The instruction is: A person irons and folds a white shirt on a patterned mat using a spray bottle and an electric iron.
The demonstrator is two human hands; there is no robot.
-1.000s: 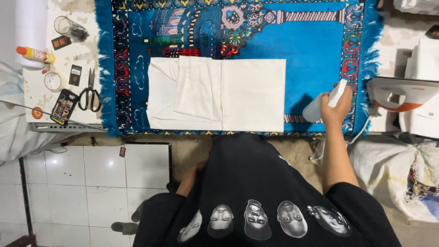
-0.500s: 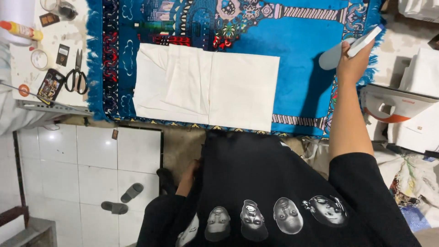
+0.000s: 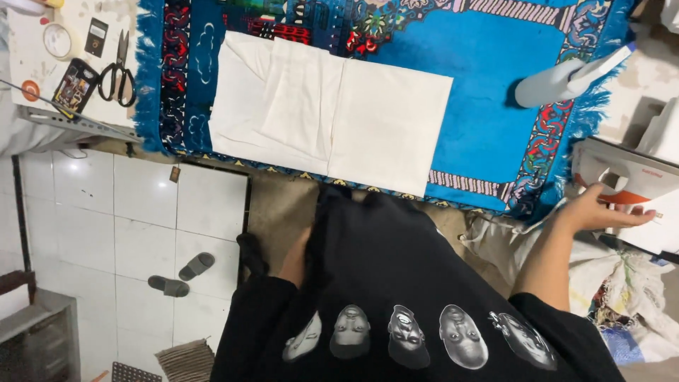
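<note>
Right hand (image 3: 601, 212) was out at the person's right side, reaching toward the iron (image 3: 629, 177). Fingers (image 3: 633, 218) were stretched nearly flat, open, thumb up against the iron's white-and-orange body. No closed grip visible; couldn't tell if fingertips were actually pressing on it or just beside it.

The iron sat off the right edge of the rug (image 3: 488, 127), on a white surface, tilted. A cord ran down near the wrist.

Left hand wasn't visible. Only a bit of the left forearm (image 3: 293, 258) showed, hanging down along the black shirt (image 3: 396, 283), below the table edge. Its finger state couldn't be told.

On the blue patterned rug lay a folded white cloth (image 3: 332, 113), flat, with a crease down the middle, its left half showing extra fold layers. Its lower right corner was close to the rug's near border.

A white spray bottle (image 3: 559, 79) lay on its side at the rug's far right, nozzle pointing right over the fringe, well apart from the cloth and apart from the hand.

Left of the rug, on a white shelf: black scissors (image 3: 117, 74), a tape roll (image 3: 58, 40), a phone (image 3: 74, 83).

Below, on the tiled floor (image 3: 141, 226): a pair of grey slippers (image 3: 184, 274).
</note>
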